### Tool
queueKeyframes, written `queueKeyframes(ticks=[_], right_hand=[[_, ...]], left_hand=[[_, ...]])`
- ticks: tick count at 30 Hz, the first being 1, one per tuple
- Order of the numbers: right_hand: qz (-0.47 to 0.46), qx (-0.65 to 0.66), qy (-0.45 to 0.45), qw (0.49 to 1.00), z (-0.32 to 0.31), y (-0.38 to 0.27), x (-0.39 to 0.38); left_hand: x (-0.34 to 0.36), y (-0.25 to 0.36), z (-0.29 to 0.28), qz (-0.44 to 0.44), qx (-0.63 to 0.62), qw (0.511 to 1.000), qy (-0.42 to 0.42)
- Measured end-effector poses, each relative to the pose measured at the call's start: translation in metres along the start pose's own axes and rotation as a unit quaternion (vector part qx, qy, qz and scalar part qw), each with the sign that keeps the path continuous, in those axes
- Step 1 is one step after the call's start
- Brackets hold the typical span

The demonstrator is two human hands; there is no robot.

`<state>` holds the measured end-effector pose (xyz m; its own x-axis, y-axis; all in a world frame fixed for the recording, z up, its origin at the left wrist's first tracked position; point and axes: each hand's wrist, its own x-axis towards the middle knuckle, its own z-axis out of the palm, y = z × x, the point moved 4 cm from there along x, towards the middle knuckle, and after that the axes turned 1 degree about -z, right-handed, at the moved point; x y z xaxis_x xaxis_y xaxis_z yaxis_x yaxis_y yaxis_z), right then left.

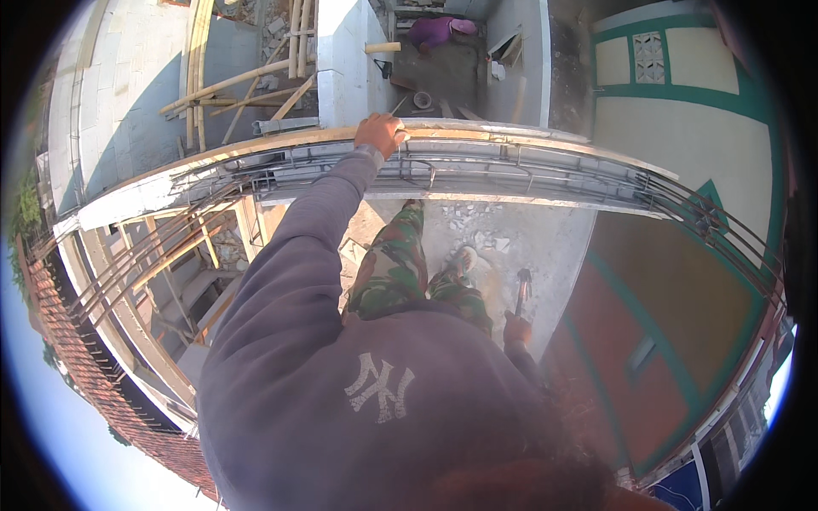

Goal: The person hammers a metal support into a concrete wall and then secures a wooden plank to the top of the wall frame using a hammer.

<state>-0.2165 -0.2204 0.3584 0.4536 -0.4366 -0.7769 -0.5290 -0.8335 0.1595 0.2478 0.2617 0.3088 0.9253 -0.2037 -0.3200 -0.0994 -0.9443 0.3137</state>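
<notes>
My left hand (381,134) reaches far forward, its fingers wrapped over the top edge of a long wooden board (486,134). This board forms the far side of a narrow beam form running across the view. Inside the form lies a cage of steel rebar (528,173), just on my side of the hand. My right hand (517,329) hangs low beside my right leg, closed round the handle of a hammer (523,288). The hammer's head points away from me, over a grey concrete surface (545,243). My right fingers are partly hidden.
Broken rubble (473,223) lies near my feet. Rebar ends stick out of the beam at the right (716,223) and left. Beyond it, a person in purple (436,32) bends low near a bucket (423,100). Long wooden poles (198,77) stand far left; a green-trimmed wall (682,136) rises right.
</notes>
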Motion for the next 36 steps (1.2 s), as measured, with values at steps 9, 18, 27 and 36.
queueKeyframes(ticks=[9,18,27,36], right_hand=[[-0.09,-0.108,0.001,0.99,-0.053,-0.081,-0.005],[0.007,0.022,0.016,1.0,-0.04,-0.052,0.008],[0.024,0.083,0.02,0.996,-0.053,-0.035,0.015],[-0.038,0.064,0.002,0.997,-0.047,0.054,0.068]], left_hand=[[0.003,-0.006,0.002,-0.01,0.023,0.999,-0.026],[0.003,-0.004,-0.003,-0.014,-0.005,1.0,-0.019],[0.001,0.002,-0.002,-0.067,0.019,0.997,-0.02],[-0.078,0.068,-0.002,-0.211,-0.121,0.962,0.126]])
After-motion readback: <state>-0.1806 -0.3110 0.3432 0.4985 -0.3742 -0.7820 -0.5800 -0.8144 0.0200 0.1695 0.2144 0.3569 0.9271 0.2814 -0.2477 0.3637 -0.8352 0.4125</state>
